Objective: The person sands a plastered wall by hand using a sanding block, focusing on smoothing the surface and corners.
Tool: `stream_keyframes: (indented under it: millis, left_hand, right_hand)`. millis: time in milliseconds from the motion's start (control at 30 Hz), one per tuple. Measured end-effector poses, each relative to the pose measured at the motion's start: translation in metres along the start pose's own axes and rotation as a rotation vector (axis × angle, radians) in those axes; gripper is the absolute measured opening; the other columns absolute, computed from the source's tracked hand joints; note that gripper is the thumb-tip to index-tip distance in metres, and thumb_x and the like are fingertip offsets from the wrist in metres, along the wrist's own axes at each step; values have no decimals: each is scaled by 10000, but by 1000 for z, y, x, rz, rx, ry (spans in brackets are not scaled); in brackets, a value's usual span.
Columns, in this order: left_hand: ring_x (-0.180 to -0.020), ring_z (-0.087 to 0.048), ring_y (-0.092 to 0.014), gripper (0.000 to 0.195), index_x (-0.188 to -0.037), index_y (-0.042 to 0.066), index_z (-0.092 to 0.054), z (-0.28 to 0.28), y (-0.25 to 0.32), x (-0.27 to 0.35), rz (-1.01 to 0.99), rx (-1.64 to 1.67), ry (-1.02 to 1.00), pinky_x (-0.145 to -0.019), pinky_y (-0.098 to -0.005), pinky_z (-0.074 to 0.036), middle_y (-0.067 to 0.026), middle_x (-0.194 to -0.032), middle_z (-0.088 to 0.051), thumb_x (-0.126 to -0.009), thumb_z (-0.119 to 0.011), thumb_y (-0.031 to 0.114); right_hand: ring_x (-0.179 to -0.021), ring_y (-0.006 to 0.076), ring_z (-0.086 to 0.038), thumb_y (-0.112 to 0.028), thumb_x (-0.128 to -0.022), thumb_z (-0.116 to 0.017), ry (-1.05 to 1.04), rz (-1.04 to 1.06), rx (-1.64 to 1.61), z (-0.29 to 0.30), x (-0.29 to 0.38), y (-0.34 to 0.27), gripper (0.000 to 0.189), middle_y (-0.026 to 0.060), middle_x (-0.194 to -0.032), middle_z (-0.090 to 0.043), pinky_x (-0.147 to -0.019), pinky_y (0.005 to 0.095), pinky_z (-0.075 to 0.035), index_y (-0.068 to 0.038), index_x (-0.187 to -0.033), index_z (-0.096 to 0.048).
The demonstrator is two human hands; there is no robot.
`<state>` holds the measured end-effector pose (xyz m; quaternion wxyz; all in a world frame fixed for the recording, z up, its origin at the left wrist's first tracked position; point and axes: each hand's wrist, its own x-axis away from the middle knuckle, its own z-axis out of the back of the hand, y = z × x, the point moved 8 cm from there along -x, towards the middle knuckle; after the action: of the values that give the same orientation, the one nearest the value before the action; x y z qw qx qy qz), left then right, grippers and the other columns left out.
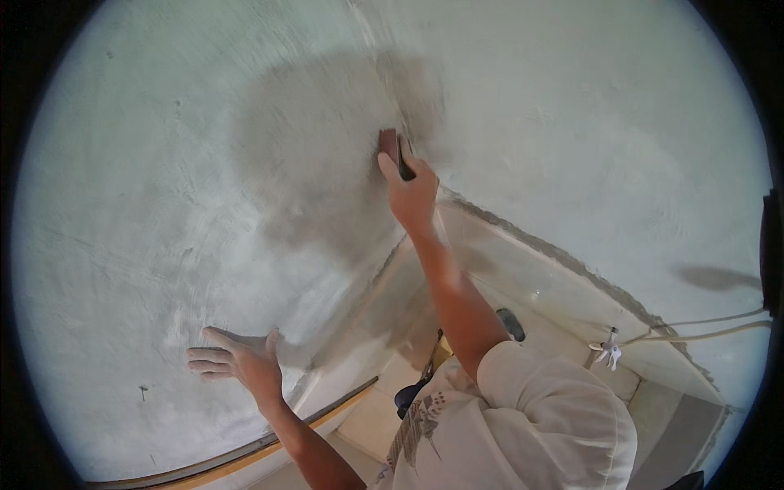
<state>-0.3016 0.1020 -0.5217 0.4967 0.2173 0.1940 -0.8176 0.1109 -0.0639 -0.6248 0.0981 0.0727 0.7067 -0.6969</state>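
My right hand [411,191] grips a sanding block [388,142] with a reddish-brown abrasive face and a dark edge. It is held at the inside corner where two plastered walls meet, just above the tiles. Lower on the left, my left hand [245,361] rests with fingers spread against the left plastered wall [153,245] and holds nothing. White dust covers its fingers. Shadow falls over the plaster around the corner. Part of the block is hidden by my right hand.
Pale tiles [514,251] line the lower walls, with a rough edge above. A tap [608,350] and a thin hose [704,335] are at the right. A wood-edged strip [245,456] crosses the lower left. A nail [143,391] sticks out of the left wall.
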Motion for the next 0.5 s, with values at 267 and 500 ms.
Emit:
stream_keyframes:
  millis: [267,500]
  left_hand:
    - [-1502,201,-727,1454,-1692,-61,24,-13,27,-6,-111,25,38,-1121,-890,31,-510,-1627,230,-766,-910,559]
    - [-1664,-88,-431,851,-1681,296,-404,34,143,-41,-721,-65,51,-1267,-761,-52,-59,-1805,-227,-928,-794,363]
  right_hand:
    - [-874,259,-716,-458,-921,-827,-1,-866,1,19,38,235,540,127,-886,-775,-853,386,-543,66,-1051,-813]
    - [-963,350,-739,-355,-959,-782,83,-232,-84,-1,0,66,539,224,-995,-781,-919,434,-539,58,-1301,-726]
